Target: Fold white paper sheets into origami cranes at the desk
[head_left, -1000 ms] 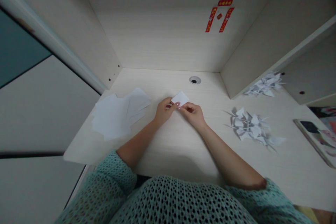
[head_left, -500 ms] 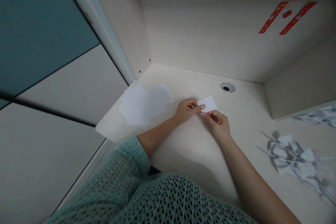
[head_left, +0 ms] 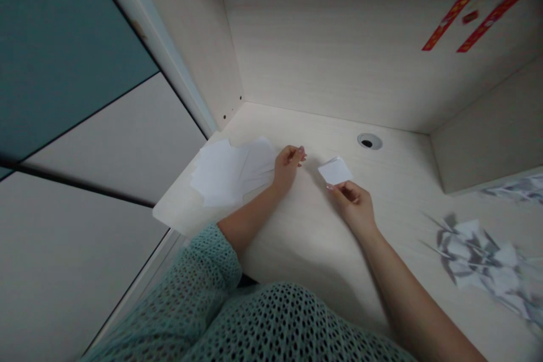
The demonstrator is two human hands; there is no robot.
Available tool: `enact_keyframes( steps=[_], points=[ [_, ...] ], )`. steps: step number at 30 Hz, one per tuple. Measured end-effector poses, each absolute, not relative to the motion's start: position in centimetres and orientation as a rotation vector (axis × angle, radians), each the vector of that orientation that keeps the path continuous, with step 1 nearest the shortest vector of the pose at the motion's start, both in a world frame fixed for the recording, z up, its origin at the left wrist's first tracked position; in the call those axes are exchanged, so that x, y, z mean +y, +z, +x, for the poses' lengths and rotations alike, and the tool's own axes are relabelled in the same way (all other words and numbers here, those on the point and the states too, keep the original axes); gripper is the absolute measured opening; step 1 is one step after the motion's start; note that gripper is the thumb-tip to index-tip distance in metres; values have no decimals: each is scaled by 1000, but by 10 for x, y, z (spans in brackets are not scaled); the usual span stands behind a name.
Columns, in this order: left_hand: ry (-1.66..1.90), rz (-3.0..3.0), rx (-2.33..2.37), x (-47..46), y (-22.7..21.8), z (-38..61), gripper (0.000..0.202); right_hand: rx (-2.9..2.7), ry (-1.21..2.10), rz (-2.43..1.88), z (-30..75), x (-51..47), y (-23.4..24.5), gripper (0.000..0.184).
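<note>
Paper square sits pinched at its near corner by the right hand, whose thumb and fingers close narrowly on it, out over the middle of the desk. Well left of it, the left hand stands apart from the square, its fingertips bunched narrow, with nothing visible between them. That hand is just beside a loose stack of white sheets, lying at the desk's left side. Further right lie folded paper shapes, blurred, with a second heap beyond, near the right wall. A round grommet marks the far edge, below red paper strips on the back panel. A teal knit sleeve covers the left arm.
</note>
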State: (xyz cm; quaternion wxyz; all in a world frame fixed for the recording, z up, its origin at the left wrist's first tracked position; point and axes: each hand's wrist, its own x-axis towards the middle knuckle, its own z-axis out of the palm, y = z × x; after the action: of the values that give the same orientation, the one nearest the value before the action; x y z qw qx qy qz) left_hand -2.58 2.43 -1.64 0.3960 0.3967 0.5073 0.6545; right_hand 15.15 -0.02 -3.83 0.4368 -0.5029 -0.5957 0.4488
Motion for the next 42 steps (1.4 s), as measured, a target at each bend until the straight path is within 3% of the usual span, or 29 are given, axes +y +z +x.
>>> enact_keyframes(
  steps=[10, 23, 33, 42],
  points=[
    [1178, 1382, 1256, 11, -20, -3, 27, -1483, 1147, -1190, 147, -1, -33, 24],
    [1202, 1433, 1483, 8, -22, -5, 30, -1466, 1138, -1142, 144, -1, -34, 20],
    [955, 1845, 1614, 0, -13, -10, 29, -1251, 918, -1048, 143, -1, -28, 54],
    [1194, 1607, 1445, 5, -11, -9, 32, -1259, 875, -1077, 142, -1, -31, 55]
  ],
)
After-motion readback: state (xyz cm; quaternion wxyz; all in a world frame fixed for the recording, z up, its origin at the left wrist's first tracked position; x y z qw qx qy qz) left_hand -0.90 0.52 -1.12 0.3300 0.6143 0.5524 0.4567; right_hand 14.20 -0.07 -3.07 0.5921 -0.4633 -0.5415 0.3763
